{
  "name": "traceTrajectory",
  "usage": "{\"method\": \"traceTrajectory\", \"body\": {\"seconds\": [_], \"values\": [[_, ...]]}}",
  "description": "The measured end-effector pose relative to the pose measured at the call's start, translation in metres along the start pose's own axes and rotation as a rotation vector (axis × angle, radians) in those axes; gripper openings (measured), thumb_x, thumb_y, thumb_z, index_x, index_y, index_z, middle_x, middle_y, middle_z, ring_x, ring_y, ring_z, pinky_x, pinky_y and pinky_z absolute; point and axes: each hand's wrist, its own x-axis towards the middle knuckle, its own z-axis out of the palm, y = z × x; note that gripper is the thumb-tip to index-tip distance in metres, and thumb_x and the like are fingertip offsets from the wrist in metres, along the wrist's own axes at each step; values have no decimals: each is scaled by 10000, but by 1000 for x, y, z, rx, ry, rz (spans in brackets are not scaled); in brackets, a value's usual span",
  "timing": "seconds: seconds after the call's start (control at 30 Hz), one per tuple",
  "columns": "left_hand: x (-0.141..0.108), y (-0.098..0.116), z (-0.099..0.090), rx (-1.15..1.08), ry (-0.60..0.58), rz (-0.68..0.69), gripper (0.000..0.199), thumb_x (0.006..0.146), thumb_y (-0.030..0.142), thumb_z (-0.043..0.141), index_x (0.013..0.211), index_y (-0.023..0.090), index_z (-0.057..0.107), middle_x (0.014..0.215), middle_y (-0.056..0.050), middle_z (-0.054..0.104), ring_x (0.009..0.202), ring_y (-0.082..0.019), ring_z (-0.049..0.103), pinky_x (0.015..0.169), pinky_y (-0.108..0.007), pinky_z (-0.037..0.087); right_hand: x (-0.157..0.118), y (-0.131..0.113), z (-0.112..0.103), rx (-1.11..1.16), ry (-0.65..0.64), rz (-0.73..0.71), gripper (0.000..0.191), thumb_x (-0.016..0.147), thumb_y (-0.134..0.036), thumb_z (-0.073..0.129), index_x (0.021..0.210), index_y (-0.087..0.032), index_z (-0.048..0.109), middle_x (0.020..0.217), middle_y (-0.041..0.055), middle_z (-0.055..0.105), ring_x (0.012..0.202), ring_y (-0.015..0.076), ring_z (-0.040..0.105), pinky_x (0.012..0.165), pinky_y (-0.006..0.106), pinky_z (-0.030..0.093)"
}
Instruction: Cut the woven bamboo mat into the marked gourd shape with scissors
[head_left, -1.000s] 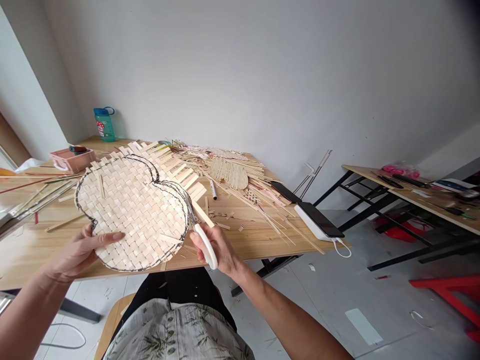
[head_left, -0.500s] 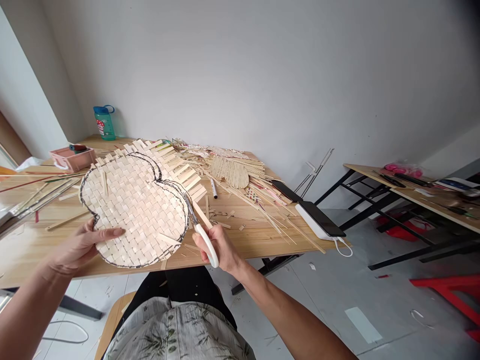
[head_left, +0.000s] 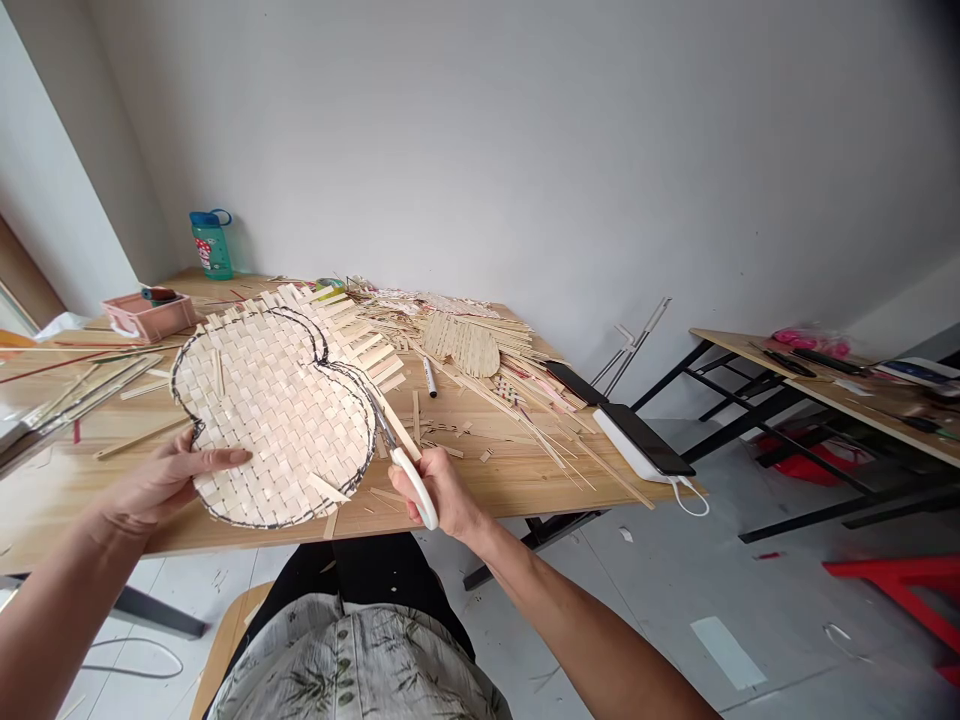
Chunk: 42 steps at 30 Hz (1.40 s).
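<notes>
A woven panel of pale strips (head_left: 274,420) is held tilted above the near part of the table, with a dark curved line along its outline and loose strip ends fringing its upper right. My left hand (head_left: 169,480) grips its lower left edge, thumb on top. My right hand (head_left: 442,490) is closed around the white handles of a pair of scissors (head_left: 414,487). The scissor blades lie along the panel's right edge, beside the dark line; a pale strip runs from there to my right hand. Small loose strip pieces rest on the panel.
On the wooden table (head_left: 495,490) are a pink basket (head_left: 154,318), a teal bottle (head_left: 214,248), a marker (head_left: 430,378), piled strips (head_left: 457,345) and a phone (head_left: 646,440) on a white block. Another table (head_left: 862,390) stands at the right, near a red stool (head_left: 900,590).
The woven panel has shifted slightly, its left edge moving right and its lower edge rising a little. My left hand has moved slightly with it. My right hand and the scissors are almost unmoved.
</notes>
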Motion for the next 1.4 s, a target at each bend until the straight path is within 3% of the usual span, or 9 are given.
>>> {"method": "traceTrajectory", "body": {"seconds": [0.13, 0.33, 0.53, 0.63, 0.73, 0.93, 1.03, 1.2, 1.4], "values": [[0, 3, 1, 23, -10, 8, 689, 387, 179, 1023, 1013, 175, 733, 1055, -120, 832, 921, -282, 805, 750, -271, 657, 3, -1, -1, -10, -14, 18, 283, 646, -284, 597, 515, -227, 353, 462, -85, 357, 337, 48, 398, 315, 159, 270], [3, 4, 1, -5, -2, -3, 671, 381, 157, 1022, 977, 173, 715, 987, -120, 834, 845, -268, 810, 722, -262, 658, 9, 3, -6, -15, -52, -17, 311, 675, -301, 627, 511, -227, 373, 467, -78, 375, 355, 58, 398, 342, 183, 297], [1, 3, 3, -30, 1, -35, 734, 374, 146, 1030, 1009, 184, 664, 949, -107, 835, 849, -266, 813, 709, -271, 659, 8, 4, -16, -15, -243, -27, 325, 831, -368, 620, 584, -183, 518, 555, -11, 550, 516, 97, 520, 517, 213, 426], [-2, 5, 6, -29, -22, -16, 768, 405, 150, 1027, 1083, 184, 668, 1039, -129, 832, 907, -283, 811, 722, -290, 669, 5, 5, -18, 80, -294, 51, 250, 852, -375, 616, 705, -175, 582, 614, 2, 607, 577, 119, 571, 580, 228, 453], [-4, 8, 10, -51, -39, -1, 736, 389, 172, 1029, 1052, 162, 711, 1005, -137, 835, 902, -308, 810, 710, -305, 677, -4, 4, -21, 166, -337, 160, 258, 816, -409, 665, 741, -176, 583, 619, -12, 596, 561, 126, 588, 560, 231, 446], [-7, 10, 11, -74, 62, 35, 607, 329, 143, 1024, 848, 161, 709, 979, -117, 830, 911, -269, 803, 753, -265, 657, -34, -16, -32, 117, -299, 263, 390, 784, -513, 730, 695, -169, 571, 593, -29, 562, 500, 100, 546, 519, 222, 433], [-6, 7, 9, -54, 67, 35, 630, 331, 176, 1031, 875, 171, 714, 995, -113, 829, 997, -283, 788, 816, -277, 646, -39, -32, -36, 101, -295, 253, 434, 775, -564, 754, 730, -162, 599, 610, -33, 561, 508, 98, 551, 523, 226, 445], [-4, 0, 5, 27, 8, 67, 704, 367, 282, 1044, 985, 176, 725, 1174, -159, 802, 1147, -341, 738, 905, -331, 629, -21, -47, -37, 43, -281, 239, 516, 764, -648, 763, 739, -155, 612, 601, -37, 560, 503, 97, 563, 518, 225, 461], [-1, -9, -4, 58, -36, 64, 743, 391, 277, 1040, 1059, 187, 727, 1169, -165, 802, 1212, -368, 700, 943, -346, 608, -5, -45, -30, -16, -296, 189, 594, 772, -731, 738, 741, -153, 602, 588, -29, 581, 511, 99, 576, 514, 215, 463]]}}
